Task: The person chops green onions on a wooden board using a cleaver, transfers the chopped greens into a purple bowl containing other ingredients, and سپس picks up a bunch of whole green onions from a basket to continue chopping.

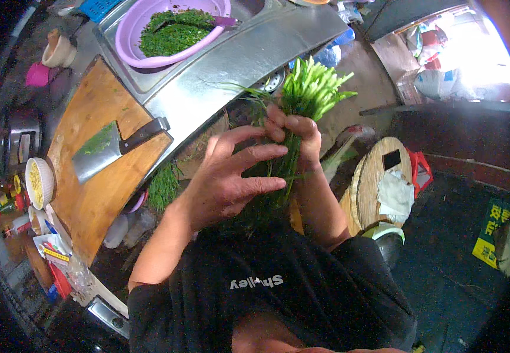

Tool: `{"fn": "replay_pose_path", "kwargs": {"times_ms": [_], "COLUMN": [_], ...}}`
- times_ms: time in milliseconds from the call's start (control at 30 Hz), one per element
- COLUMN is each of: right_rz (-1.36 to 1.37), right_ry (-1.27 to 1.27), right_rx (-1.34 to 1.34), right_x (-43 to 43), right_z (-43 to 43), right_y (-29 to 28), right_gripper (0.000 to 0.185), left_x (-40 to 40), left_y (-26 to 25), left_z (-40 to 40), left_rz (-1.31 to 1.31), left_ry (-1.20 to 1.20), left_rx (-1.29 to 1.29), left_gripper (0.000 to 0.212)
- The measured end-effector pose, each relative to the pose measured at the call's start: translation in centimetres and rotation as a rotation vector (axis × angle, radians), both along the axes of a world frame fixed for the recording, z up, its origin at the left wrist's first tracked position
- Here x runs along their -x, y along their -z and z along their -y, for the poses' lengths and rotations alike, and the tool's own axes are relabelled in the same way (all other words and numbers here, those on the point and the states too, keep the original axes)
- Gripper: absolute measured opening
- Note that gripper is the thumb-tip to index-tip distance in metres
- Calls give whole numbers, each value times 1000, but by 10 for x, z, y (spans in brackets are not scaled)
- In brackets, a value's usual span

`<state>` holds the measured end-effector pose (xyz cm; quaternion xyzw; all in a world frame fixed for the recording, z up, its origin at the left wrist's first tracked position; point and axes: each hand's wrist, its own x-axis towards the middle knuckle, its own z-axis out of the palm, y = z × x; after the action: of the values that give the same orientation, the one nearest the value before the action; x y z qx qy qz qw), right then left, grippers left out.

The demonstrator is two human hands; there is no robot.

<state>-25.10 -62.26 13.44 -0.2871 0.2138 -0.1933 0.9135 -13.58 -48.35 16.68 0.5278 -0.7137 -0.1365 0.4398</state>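
My right hand (pixel 305 132) grips a bunch of garlic chives or similar greens (pixel 314 86), pale cut ends up and dark leaves hanging down. My left hand (pixel 237 170) is beside the leaves with its fingers spread; whether the fingertips touch them is unclear. A few loose green blades (pixel 250 90) stick out leftward above it. To the left, a cleaver (pixel 100 150) lies on a wooden cutting board (pixel 91 212), chopped green bits stuck to its blade. Farther off, a purple basin (pixel 124 48) holds finely chopped greens (pixel 175 37) and a purple-handled utensil (pixel 226 21).
The basin sits on a stainless steel sink counter (pixel 237 57). More greens (pixel 164 187) show below the board's edge. A white bowl of yellow bits (pixel 38 183) stands left of the board. At right, a round wooden stool top (pixel 369 176) bears a cloth (pixel 396 194) and a dark flat object (pixel 391 159).
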Motion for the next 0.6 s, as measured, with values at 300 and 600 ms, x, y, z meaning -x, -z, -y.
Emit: {"fn": "replay_pose_path", "kwargs": {"times_ms": [300, 600], "right_rz": [239, 273], "right_ry": [-313, -386], "right_rx": [410, 282], "right_x": [-7, -8], "right_z": [-10, -27], "right_y": [15, 13], "right_gripper": [51, 61], "left_x": [-23, -45], "left_y": [11, 13], "left_z": [-4, -11], "left_rz": [-1792, -1778], "left_ry": [-213, -170], "left_rx": [-339, -160], "left_gripper": [50, 44]}}
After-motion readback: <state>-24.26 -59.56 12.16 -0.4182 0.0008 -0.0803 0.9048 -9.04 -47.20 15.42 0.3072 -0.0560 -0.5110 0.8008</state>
